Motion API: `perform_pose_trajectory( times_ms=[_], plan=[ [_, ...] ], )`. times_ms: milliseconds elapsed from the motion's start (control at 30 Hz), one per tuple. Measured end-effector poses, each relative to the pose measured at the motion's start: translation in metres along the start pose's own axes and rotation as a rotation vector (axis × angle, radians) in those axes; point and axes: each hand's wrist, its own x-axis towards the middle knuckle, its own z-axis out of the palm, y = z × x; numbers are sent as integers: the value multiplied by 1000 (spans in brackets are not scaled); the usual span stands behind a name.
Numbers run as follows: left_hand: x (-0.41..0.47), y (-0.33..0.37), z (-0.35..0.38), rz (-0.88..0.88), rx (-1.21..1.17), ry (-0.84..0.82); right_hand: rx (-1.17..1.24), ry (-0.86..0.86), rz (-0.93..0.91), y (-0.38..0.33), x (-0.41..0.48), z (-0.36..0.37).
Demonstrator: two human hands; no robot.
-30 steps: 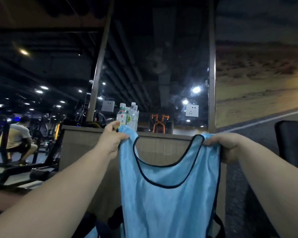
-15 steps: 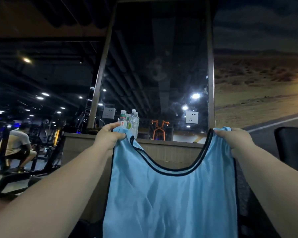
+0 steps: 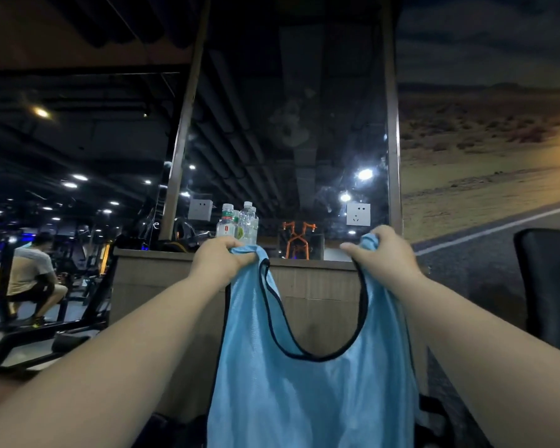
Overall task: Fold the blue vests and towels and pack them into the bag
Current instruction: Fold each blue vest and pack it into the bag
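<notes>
A light blue vest with black trim hangs in the air in front of me, its neck opening facing me. My left hand grips its left shoulder strap. My right hand grips the right shoulder strap. Both arms are stretched forward at about the same height. The vest's lower part runs out of the bottom of the frame. No bag or towels show clearly.
A wooden counter stands behind the vest with water bottles on its top. A mirror rises above it. A black chair is at the right. A person crouches among gym machines at the left.
Both hands have lifted the vest higher and spread its straps apart, so the neck opening now hangs wide and deep between them.
</notes>
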Motion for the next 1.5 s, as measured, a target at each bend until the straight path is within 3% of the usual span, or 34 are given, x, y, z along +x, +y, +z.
perform_pose_trajectory(
  times_ms=[200,300,400,700,900,1033,1167,1267,1367,1500],
  plan=[
    [-5,16,17,125,49,-75,-127,-298,-232,-27,-20,26],
    [-11,25,25,174,61,-161,-96,-394,-251,-34,-23,39],
    [-13,30,30,187,53,-248,-72,-384,-245,-33,-19,49],
    [-6,27,23,88,-62,-303,100,-322,-97,-20,-5,32],
    [-15,28,30,-355,-752,-435,311,-296,-48,-17,-2,24],
    [-20,24,41,-399,-930,-455,335,-320,-40,-15,1,21],
    [-26,32,51,-202,-742,-267,315,-369,-53,-11,4,19],
    [-33,34,55,-144,-555,-377,316,-339,-54,-11,5,19],
    [-43,37,57,-192,-538,-620,311,-344,-55,-9,3,17],
    [-32,31,56,-339,-696,-468,274,-337,-46,2,1,10]
  ],
)
